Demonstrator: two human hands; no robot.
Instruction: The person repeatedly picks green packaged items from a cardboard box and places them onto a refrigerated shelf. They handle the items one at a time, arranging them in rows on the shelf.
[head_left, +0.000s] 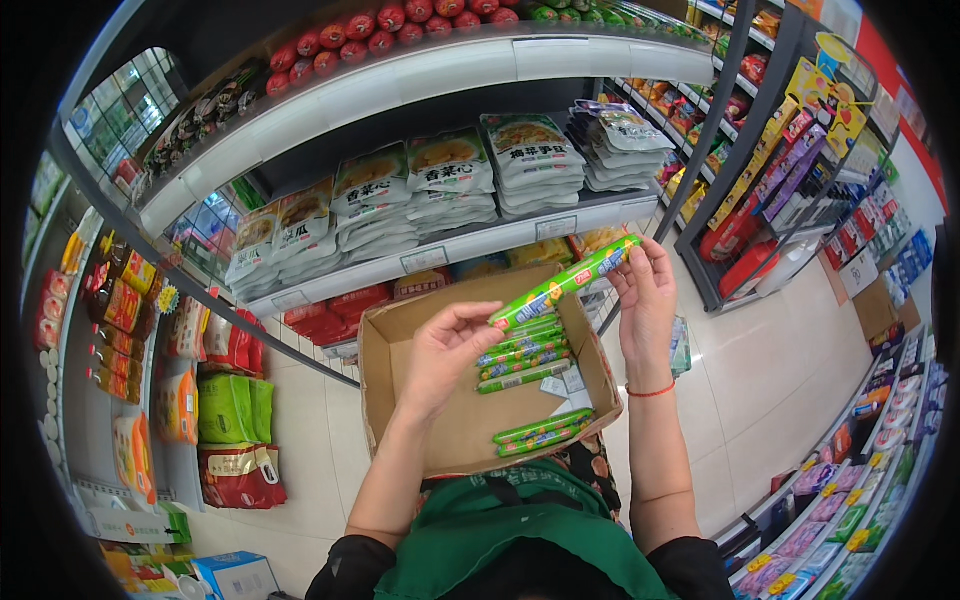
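Observation:
A long green wrapped stick, seemingly a packaged sausage (566, 283), is held at both ends above an open cardboard box (390, 405). My left hand (452, 356) pinches its lower left end between thumb and fingers. At the upper right end, the fingers and thumb of my right hand (645, 289) grip it; a red cord circles that wrist. Inside the box, several similar green sticks (523, 375) lie side by side under the held one. A few more green sticks (541, 433) rest by the near wall, with small pieces of white paper (568, 388) between the groups.
Directly ahead, a shelf (450, 253) bears stacks of food pouches (532, 161). Red wrapped rolls (360, 28) and green ones fill the shelf above. A dark metal post (694, 142) stands right of the box. Bags (236, 409) and oil bottles (124, 300) are on the left.

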